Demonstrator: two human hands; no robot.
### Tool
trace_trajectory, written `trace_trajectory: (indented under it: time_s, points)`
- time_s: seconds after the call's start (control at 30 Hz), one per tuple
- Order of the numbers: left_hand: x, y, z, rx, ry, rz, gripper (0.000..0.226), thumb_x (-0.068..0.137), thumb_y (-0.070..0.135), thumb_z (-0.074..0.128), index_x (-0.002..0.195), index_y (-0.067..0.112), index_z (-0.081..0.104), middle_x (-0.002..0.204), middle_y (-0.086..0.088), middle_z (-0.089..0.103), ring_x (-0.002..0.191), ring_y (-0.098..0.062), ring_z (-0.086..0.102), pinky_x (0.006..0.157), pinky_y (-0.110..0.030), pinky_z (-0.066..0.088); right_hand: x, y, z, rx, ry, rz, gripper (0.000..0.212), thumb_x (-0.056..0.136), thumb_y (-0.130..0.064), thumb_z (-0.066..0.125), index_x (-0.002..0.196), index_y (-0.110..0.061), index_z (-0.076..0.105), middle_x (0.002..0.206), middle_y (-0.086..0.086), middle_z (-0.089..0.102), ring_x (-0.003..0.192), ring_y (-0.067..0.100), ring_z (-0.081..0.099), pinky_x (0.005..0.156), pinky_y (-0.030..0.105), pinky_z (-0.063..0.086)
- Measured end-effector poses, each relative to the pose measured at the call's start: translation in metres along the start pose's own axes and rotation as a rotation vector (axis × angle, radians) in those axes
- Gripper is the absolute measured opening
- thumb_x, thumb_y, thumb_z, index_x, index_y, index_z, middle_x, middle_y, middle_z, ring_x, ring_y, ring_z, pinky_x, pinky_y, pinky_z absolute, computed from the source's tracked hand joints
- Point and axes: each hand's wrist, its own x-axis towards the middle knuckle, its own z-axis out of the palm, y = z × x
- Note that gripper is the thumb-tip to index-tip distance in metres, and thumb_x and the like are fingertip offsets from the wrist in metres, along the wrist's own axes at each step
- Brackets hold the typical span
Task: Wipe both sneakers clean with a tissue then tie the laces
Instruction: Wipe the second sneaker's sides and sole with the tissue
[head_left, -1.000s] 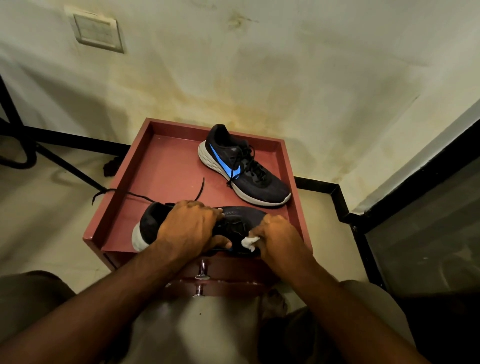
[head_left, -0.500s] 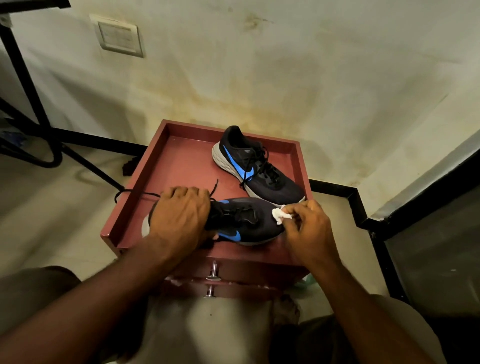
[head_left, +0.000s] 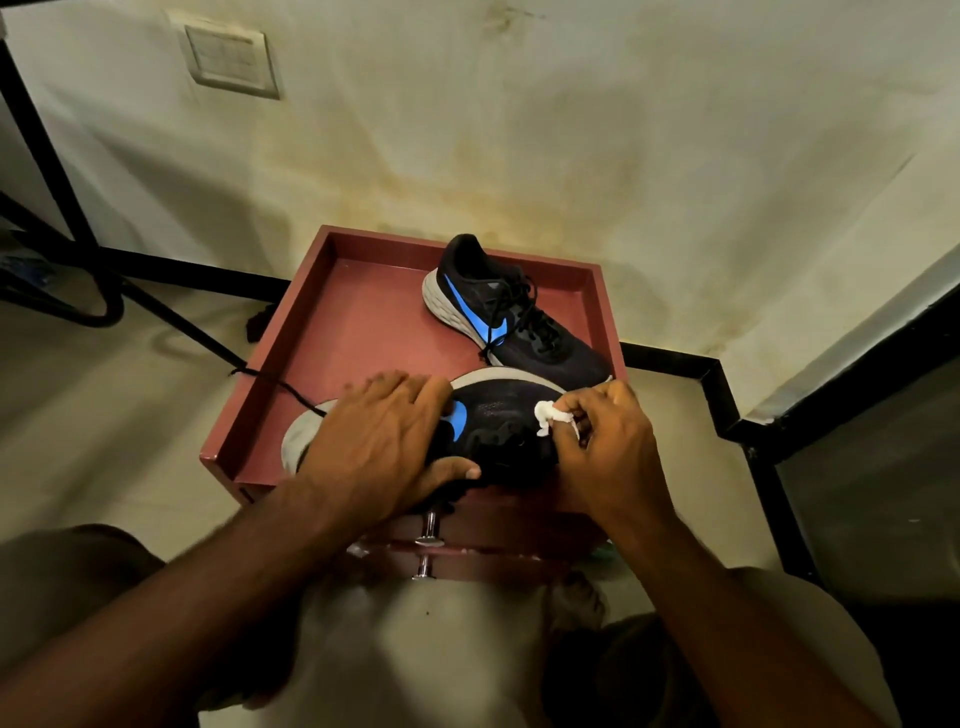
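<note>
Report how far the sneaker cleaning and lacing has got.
Done: nothing can be confirmed; whether the far sneaker has been wiped cannot be told. In hand: the left hand steadies the near sneaker, tipped on its side, while the right hand presses a tissue to its upper. Left: tying, since a loose lace trails over the tray rim.

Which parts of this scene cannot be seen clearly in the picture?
Head view only:
- Near sneaker: middle and heel covered by left hand.
- Its toe and most of the tissue: behind right hand.
- Print on its side: too small.
- Far sneaker laces: tied or not, too dark.
</note>
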Motion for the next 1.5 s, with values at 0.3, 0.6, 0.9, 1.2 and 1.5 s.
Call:
trace_trajectory:
  time_s: [0.3,0.6,0.9,1.2,1.5]
  points:
    - [0.005,-0.007,0.008,-0.161,-0.029,0.054,0.097,0.087,0.067,0.059,0.16,0.013,0.023,0.156,-0.009,0.046,0.133,-0.026,0.054,0.108,-0.035,0.04,-0.01,-0.066,0.045,0.011,-0.174,-0.375,0.014,0.099,-0.01,0.057,0.093,-0.006,0.068,0.094,0.009,0.061,0.081,0.02,0.058,0.075,0.031,0.05]
    - [0.015,-0.015,0.009,-0.179,-0.051,0.031,0.103,0.081,0.075,0.061,0.158,0.017,0.027,0.151,-0.004,0.052,0.128,-0.025,0.058,0.102,-0.038,0.047,0.018,-0.035,0.013,-0.192,-0.051,-0.07,0.011,0.094,-0.016,0.069,0.095,-0.006,0.074,0.096,0.008,0.065,0.085,0.021,0.063,0.073,0.033,0.055]
    - [0.014,-0.015,0.015,-0.175,-0.039,-0.005,0.104,0.081,0.077,0.059,0.16,0.02,0.024,0.157,-0.002,0.046,0.135,-0.023,0.053,0.107,-0.038,0.044,0.022,-0.047,0.015,-0.206,-0.192,-0.062,0.017,0.098,-0.022,0.063,0.104,-0.011,0.074,0.106,0.007,0.064,0.091,0.022,0.064,0.08,0.034,0.053]
    - [0.018,-0.012,0.012,-0.155,-0.036,0.004,0.105,0.08,0.076,0.063,0.157,0.014,0.027,0.149,-0.005,0.054,0.127,-0.026,0.058,0.103,-0.039,0.046,0.021,-0.059,0.021,-0.188,-0.187,0.025,0.021,0.1,-0.021,0.06,0.109,-0.01,0.076,0.111,0.008,0.067,0.099,0.024,0.066,0.089,0.036,0.054]
    - [0.014,-0.015,0.015,-0.213,-0.037,-0.013,0.106,0.078,0.077,0.063,0.159,0.02,0.025,0.155,-0.003,0.049,0.132,-0.025,0.055,0.106,-0.039,0.046,0.029,-0.036,-0.004,-0.347,-0.296,0.031,0.025,0.103,-0.027,0.057,0.11,-0.012,0.076,0.109,0.007,0.062,0.095,0.024,0.063,0.079,0.029,0.044]
